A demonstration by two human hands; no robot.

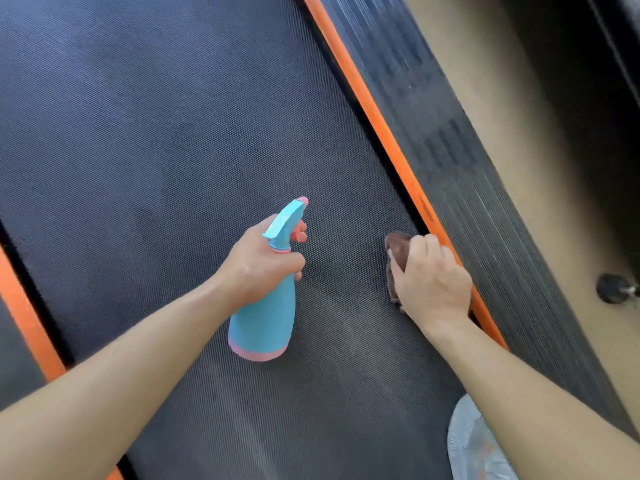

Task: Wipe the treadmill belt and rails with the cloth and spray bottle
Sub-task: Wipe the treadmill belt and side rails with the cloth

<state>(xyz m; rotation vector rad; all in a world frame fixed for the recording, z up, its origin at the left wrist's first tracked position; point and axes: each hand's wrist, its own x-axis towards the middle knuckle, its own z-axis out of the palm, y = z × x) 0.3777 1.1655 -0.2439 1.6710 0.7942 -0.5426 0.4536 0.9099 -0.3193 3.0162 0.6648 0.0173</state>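
The dark textured treadmill belt [156,140] fills most of the view. My left hand [258,268] grips the neck of a blue spray bottle with pink trim [265,320], held above the belt with its nozzle pointing away from me. My right hand [431,280] presses a brown cloth [396,245] flat on the belt, right against the orange stripe [377,116] of the right rail. Most of the cloth is hidden under my palm. The ribbed black right rail [460,161] runs beside it.
The left rail's orange stripe [26,317] crosses the lower left corner. Tan floor [512,98] lies to the right of the treadmill, with a black round knob [611,288] on it. A crinkled clear plastic piece [474,445] shows under my right forearm.
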